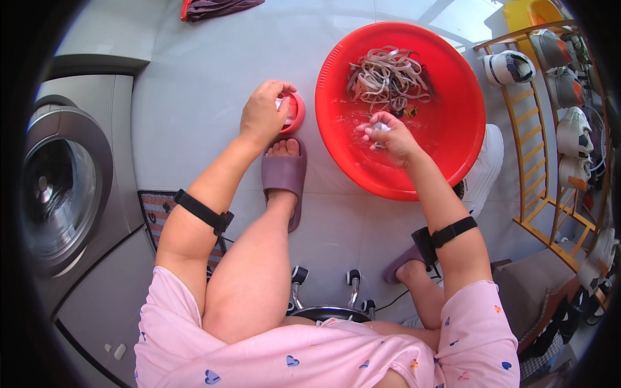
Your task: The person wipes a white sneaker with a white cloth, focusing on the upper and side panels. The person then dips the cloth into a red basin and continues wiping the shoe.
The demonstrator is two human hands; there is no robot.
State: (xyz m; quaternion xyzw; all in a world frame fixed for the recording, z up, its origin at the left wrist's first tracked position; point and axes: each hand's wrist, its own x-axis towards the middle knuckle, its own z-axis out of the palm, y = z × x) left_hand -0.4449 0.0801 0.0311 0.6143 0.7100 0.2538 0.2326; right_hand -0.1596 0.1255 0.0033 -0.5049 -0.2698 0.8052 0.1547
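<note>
My left hand [262, 116] is at a small pink-red tub [299, 115] on the floor, its fingers bent over the tub's near-left side. Something whitish shows between its thumb and fingers, too covered to name. Over a large red basin [336, 145], my right hand [396, 141] is closed around a small whitish piece [381, 127] whose kind is unclear. A tangled heap of pale, flat shoelaces [388, 74] lies at the far side of the basin. Shallow water seems to glisten around the heap.
A front-loading washing machine [123, 149] stands at the left. On the right, a wooden rack [527, 142] holds several shoes. A white shoe [485, 168] sits against the basin's right side. Stool casters [352, 278] are between my legs, and a striped mat [162, 220] lies left.
</note>
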